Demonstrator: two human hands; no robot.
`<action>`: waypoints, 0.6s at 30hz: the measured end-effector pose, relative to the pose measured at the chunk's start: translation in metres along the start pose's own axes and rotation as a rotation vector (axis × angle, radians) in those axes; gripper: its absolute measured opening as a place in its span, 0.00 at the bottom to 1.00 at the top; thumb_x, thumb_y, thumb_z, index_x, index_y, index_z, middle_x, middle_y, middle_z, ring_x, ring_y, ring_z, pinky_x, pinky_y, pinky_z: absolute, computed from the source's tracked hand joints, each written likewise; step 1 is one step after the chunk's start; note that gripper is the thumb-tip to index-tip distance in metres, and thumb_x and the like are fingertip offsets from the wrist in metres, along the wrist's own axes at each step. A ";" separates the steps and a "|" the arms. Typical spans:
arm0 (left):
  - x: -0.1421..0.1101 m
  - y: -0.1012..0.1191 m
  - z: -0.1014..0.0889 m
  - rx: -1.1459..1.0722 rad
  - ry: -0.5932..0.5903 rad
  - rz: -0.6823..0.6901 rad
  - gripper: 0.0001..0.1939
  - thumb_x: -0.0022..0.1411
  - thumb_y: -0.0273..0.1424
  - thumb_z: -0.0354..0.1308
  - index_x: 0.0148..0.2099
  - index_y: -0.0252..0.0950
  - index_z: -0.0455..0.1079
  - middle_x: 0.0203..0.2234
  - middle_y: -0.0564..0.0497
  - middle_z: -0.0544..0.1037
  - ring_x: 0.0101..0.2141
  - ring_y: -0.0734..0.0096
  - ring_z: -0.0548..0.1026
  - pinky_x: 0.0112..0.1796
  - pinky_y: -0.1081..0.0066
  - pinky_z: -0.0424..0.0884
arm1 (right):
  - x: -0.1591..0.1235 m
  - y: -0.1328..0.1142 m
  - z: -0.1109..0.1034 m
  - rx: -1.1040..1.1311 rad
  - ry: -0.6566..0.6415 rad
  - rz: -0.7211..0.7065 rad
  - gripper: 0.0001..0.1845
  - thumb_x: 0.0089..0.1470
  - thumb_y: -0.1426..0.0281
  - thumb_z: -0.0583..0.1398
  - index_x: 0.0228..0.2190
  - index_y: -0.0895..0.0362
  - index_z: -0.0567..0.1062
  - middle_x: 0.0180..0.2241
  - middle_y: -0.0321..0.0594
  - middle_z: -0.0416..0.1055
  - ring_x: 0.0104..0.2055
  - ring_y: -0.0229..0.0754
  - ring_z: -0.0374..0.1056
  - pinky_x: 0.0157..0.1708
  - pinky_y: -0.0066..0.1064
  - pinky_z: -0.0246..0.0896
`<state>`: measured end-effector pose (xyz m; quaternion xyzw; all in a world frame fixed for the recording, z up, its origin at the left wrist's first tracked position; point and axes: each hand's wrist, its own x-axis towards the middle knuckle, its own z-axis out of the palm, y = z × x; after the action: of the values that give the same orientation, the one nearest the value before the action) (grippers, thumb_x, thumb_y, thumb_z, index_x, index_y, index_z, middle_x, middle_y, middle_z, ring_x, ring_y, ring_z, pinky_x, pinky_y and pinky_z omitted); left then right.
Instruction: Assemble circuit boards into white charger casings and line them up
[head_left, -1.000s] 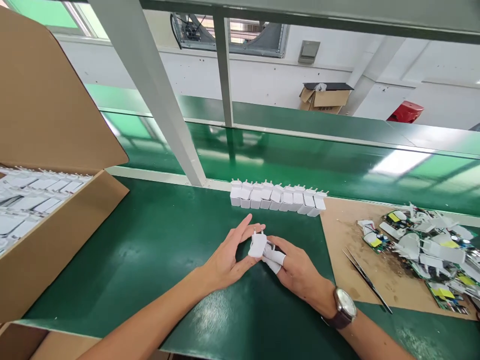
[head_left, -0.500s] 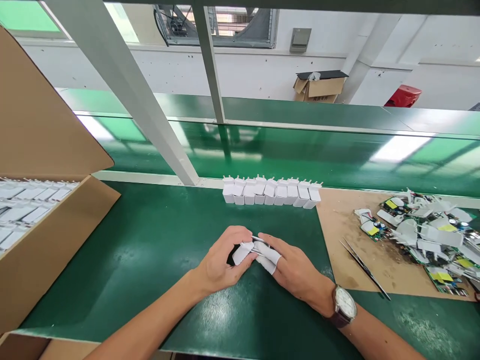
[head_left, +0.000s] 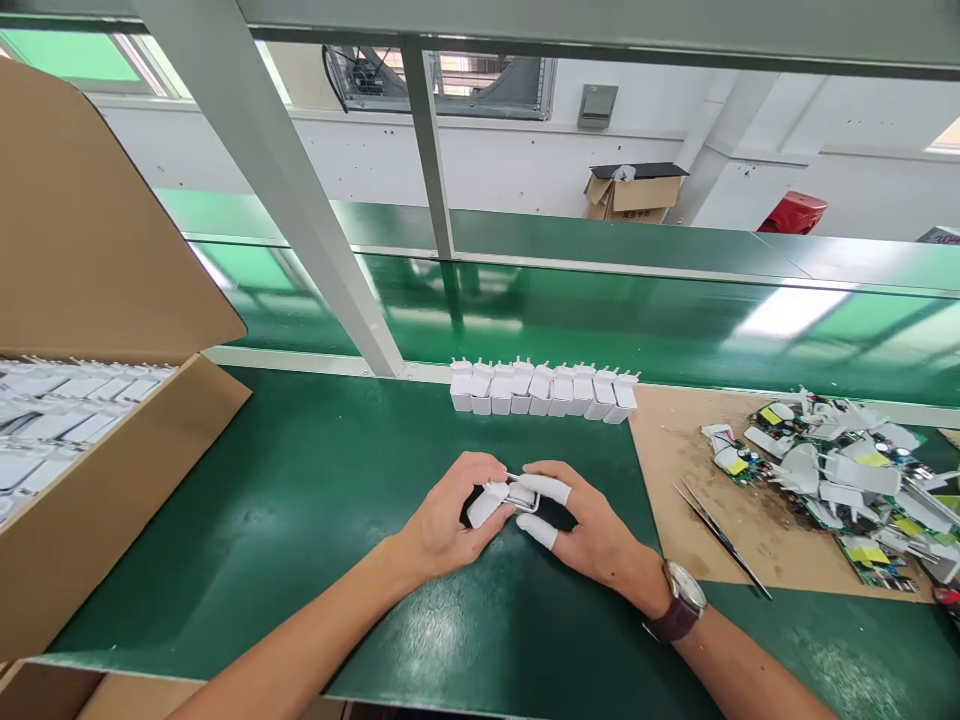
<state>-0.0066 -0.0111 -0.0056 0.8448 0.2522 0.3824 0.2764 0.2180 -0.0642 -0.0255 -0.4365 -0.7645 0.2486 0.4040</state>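
Observation:
My left hand (head_left: pixel 450 515) is closed around a small white plastic housing (head_left: pixel 489 502), thumb below and fingers above. A squarish open end (head_left: pixel 531 500) of the housing faces right; what sits inside is too small to make out. White finger cots cover the thumb and forefinger of my right hand (head_left: pixel 589 520). Those two fingertips pinch the housing from its upper and lower sides, with a gap between the fingers behind it. Beyond my hands stands a row of several similar white housings (head_left: pixel 541 392) with thin prongs on top.
An open cardboard box (head_left: pixel 142 470) of white parts stands at left. At right, brown board (head_left: pixel 660 430) carries tweezers (head_left: pixel 724 540) and a heap of circuit boards with white pieces (head_left: pixel 847 480). A slanted grey post (head_left: pixel 300 200) rises behind the green table (head_left: pixel 315 450).
My right fingers have moved off the housing's right end and spread to its sides, uncovering the open end. My left hand keeps its grip. The head view has tilted slightly up.

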 end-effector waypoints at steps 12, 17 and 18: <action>-0.004 -0.001 0.006 -0.128 -0.017 -0.126 0.40 0.66 0.39 0.66 0.72 0.48 0.49 0.55 0.42 0.70 0.51 0.56 0.76 0.51 0.53 0.80 | 0.016 -0.008 0.006 1.078 0.049 0.684 0.22 0.57 0.52 0.65 0.42 0.58 0.81 0.36 0.44 0.81 0.42 0.50 0.77 0.43 0.45 0.76; -0.004 0.000 0.009 -0.097 0.010 -0.095 0.37 0.67 0.40 0.65 0.71 0.48 0.51 0.53 0.44 0.73 0.50 0.58 0.77 0.49 0.55 0.81 | 0.017 -0.009 0.006 1.148 0.039 0.717 0.23 0.54 0.52 0.67 0.40 0.59 0.81 0.36 0.45 0.80 0.42 0.51 0.77 0.41 0.45 0.76; -0.004 -0.001 0.008 -0.096 0.004 -0.096 0.39 0.66 0.41 0.66 0.72 0.48 0.51 0.54 0.43 0.73 0.50 0.58 0.77 0.50 0.54 0.80 | 0.016 -0.009 0.006 1.115 0.041 0.712 0.24 0.54 0.51 0.67 0.39 0.59 0.80 0.36 0.45 0.80 0.41 0.51 0.77 0.41 0.45 0.76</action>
<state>-0.0029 -0.0155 -0.0125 0.8166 0.2745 0.3822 0.3343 0.2039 -0.0545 -0.0158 -0.3927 -0.3223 0.7172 0.4770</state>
